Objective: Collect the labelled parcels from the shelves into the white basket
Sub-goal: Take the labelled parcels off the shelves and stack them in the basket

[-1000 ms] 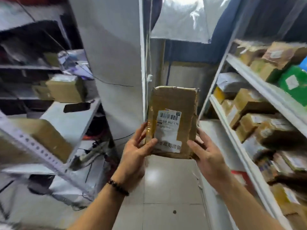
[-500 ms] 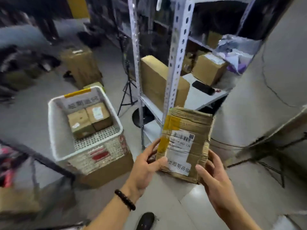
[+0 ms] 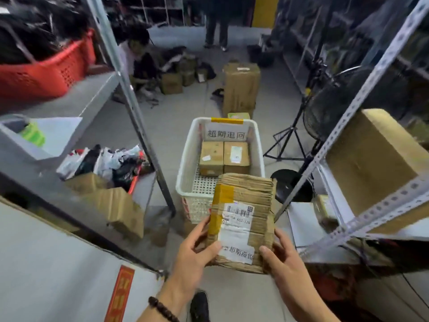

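Observation:
A flat brown parcel point(image 3: 246, 201) with a white barcode label and yellow tape is held upright in front of me. My left hand point(image 3: 197, 252) grips its lower left edge, thumb across the label. My right hand point(image 3: 282, 259) grips the lower right edge. Just beyond the parcel, the white basket point(image 3: 185, 168) stands on the floor with a labelled sign at its far end. Two small labelled boxes point(image 3: 224, 156) lie side by side in it. The parcel's top edge overlaps the basket's near rim in view.
Metal shelf uprights point(image 3: 139, 112) flank the aisle on both sides. A big carton point(image 3: 376, 156) sits on the right shelf, a red basket point(image 3: 46, 73) on the left one. A floor fan point(image 3: 329, 108), a tall box point(image 3: 241, 87), a crouching person point(image 3: 139, 56) and a standing person lie ahead.
My view has swung round from the shelves to the aisle. The white basket now lies straight ahead and close, and the parcel stays held in both hands, lower in the view.

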